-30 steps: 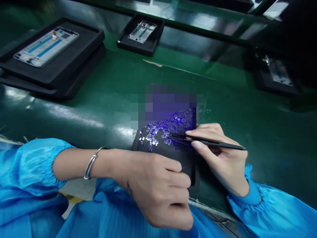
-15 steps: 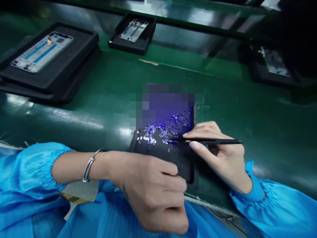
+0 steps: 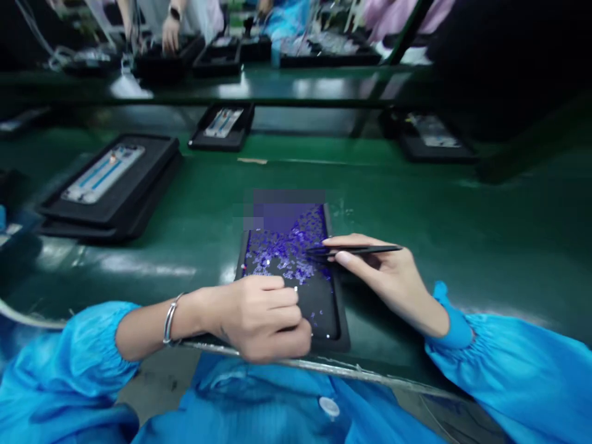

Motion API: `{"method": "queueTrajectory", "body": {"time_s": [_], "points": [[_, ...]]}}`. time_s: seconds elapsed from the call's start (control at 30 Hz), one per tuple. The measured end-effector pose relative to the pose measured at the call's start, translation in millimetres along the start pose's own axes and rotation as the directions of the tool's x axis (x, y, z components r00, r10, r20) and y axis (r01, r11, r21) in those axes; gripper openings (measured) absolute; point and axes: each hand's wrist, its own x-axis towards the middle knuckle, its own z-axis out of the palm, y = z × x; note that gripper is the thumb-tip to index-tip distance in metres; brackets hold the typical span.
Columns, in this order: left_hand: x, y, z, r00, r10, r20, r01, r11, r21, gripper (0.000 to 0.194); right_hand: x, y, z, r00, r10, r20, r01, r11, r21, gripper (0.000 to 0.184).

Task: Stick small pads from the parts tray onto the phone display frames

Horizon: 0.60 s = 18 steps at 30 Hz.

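A shallow black tray (image 3: 341, 324) lies near the bench's front edge, scattered with many tiny blue-purple-edged rectangular pieces (image 3: 277, 250), thickest toward its far side. My right hand (image 3: 393, 274) pinches slim black tweezers (image 3: 370, 249), whose tips point left among the pieces by the tray's right side. Whether the tips grip a piece is too small to tell. Curled closed, my left hand (image 3: 266, 320) covers the tray's near left corner. Its palm side is hidden, and a small white speck shows by its fingers. A pixelated patch masks the tray's far left part.
Stacked black trays (image 3: 161, 148) at left carry a phone frame (image 3: 104, 174). Another tray (image 3: 217, 145) with a phone frame sits at the back, and one more tray (image 3: 423, 151) at right. Beyond a raised shelf (image 3: 277, 86), a co-worker's hand (image 3: 171, 34) is over dark trays.
My view has tilted up, bringing the shelf and a co-worker's hands into sight. The tweezers stay in my right hand over the pieces. My left hand remains closed by the tray's near side.
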Motion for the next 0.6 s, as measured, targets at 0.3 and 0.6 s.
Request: {"method": "queueTrajectory", "body": {"time_s": [0.3,0.6], "points": [[51.0,-76.1,4.9,0.886,-0.278,0.371,0.089,0.887,0.452,0.020,-35.8,9.0,-36.4,0.864,-0.500,0.065,0.490,0.803,-0.340,0.026],[209.0,-216.9,134.1,0.816,-0.283,0.504,0.065,0.912,0.406,0.035,-62.0,7.4,-29.5,0.630,-0.726,0.277,0.707,0.388,-0.591,0.018]]}}
